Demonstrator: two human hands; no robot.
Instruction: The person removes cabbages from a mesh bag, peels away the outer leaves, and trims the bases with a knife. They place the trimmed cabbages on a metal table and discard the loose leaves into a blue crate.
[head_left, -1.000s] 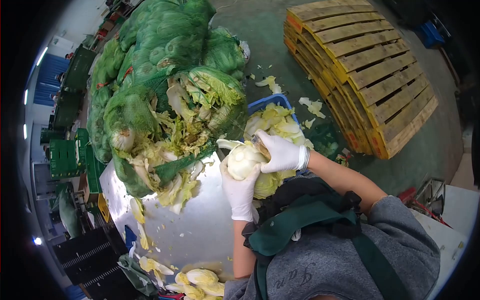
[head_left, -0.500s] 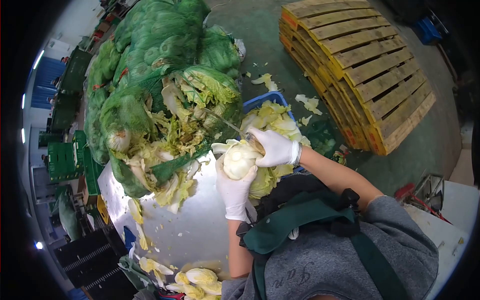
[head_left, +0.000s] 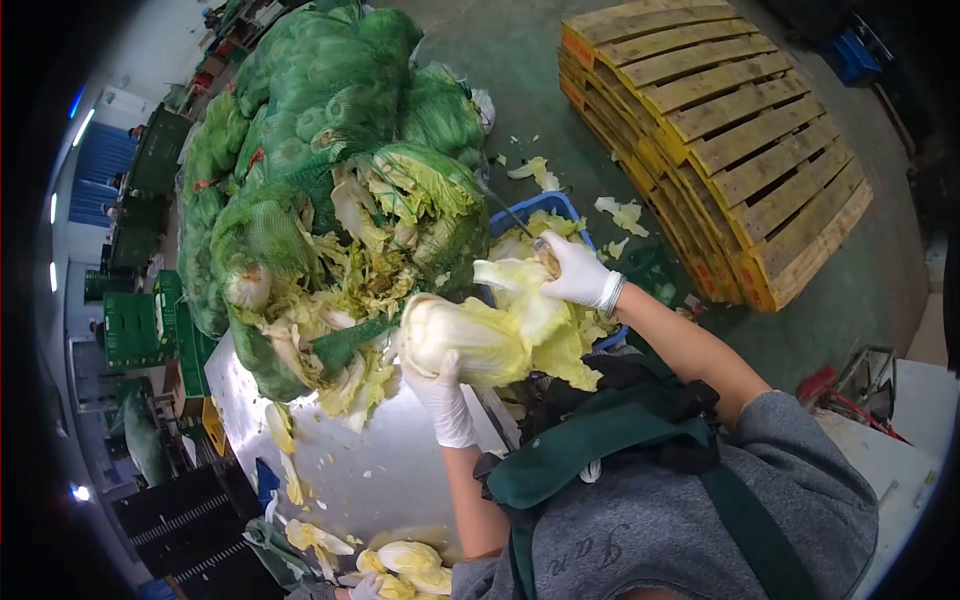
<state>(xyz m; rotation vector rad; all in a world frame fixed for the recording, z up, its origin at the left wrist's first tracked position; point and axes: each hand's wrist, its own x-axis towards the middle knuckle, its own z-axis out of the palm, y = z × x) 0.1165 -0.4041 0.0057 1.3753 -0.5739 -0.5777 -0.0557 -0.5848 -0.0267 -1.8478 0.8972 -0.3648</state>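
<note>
In a white glove, my left hand (head_left: 440, 398) grips a napa cabbage (head_left: 450, 335) from below near its white base. The head lies on its side over the table's edge, leafy end to the right. My right hand (head_left: 582, 274), also gloved, is closed around the brown handle of a knife (head_left: 512, 216), whose blade points up and left. Outer leaves (head_left: 540, 310) spread away from the head, right beneath my right hand. Behind them stands a blue crate (head_left: 560, 200) holding yellow-green leaves, partly hidden by the cabbage.
Green mesh sacks of cabbages (head_left: 340, 90) are piled beyond the metal table (head_left: 370, 470); one gapes with leaves spilling out. Stacked wooden pallets (head_left: 720, 110) stand right. Trimmed cabbages (head_left: 410, 556) lie at the near edge, beside another person's gloved hand (head_left: 367, 588). Leaf scraps (head_left: 625, 214) litter the floor.
The cabbage has turned from base-up to lying sideways, and my left hand has shifted left with it. My right hand moved right with the knife, away from the base. Another person's hand has appeared below.
</note>
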